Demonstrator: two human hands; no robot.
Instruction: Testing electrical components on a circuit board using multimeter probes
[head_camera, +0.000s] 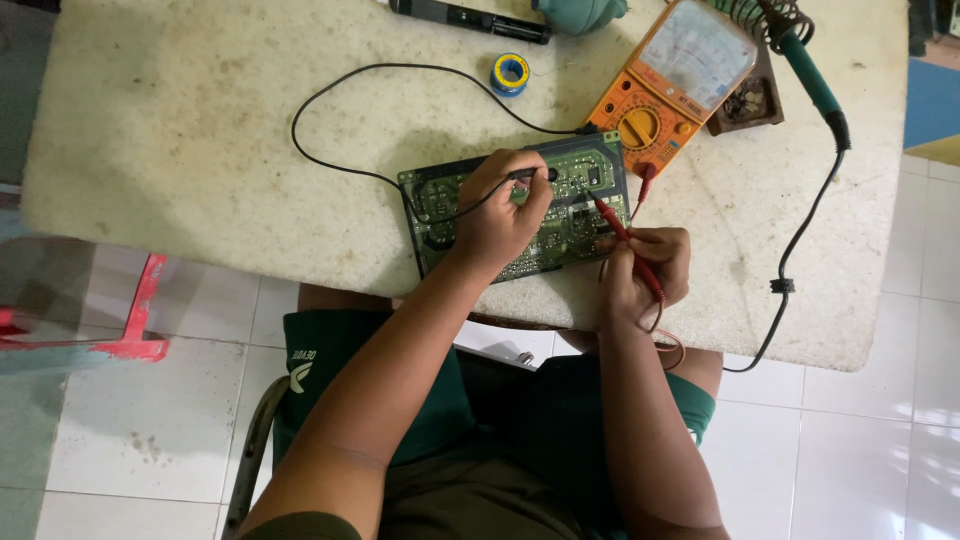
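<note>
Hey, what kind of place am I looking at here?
Probably a small electronics repair bench. A green circuit board lies on a worn table, both hands hold probes to it, left hand black, right hand red, beside an orange analogue multimeter and a soldering iron.

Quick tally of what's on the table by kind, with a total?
Green circuit board: 1
Orange analogue multimeter: 1
Test probes: 2, black in the left hand, red in the right hand
Teal-handled soldering iron: 1
Blue solder spool: 1
Total: 6
</note>
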